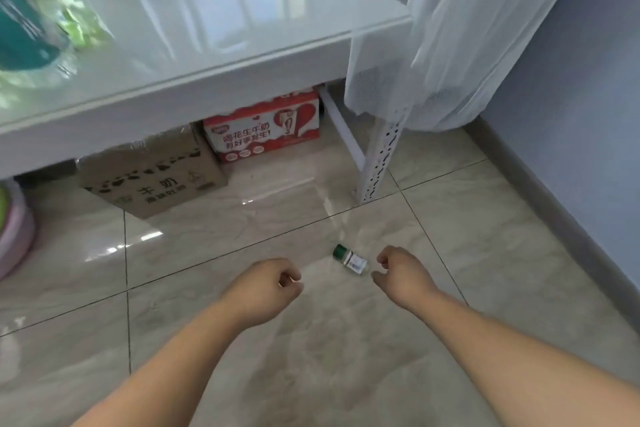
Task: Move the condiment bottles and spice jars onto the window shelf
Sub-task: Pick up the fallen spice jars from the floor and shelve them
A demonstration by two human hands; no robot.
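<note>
Small clear spice jar with green cap (pixel 350 260) lies on its side on the glossy beige tiled floor (pixel 207 253), cap toward 10 o'clock. Right hand (pixel 401 272) just beside it at 3 o'clock, fingers curled with thumb and fingers apart, empty, not clearly touching the jar. Left hand (pixel 273 284) at 9 o'clock of the jar, near but apart, fingers loosely curled in, holding nothing. White glossy desk (pixel 242 45) at 12 o'clock, blurred green and teal bottles (pixel 41 17) on its left end. Under it: brown cardboard box (pixel 152 173) and red-white milk carton (pixel 263 128). White sheer curtain (pixel 450 28) at 1 o'clock.
</note>
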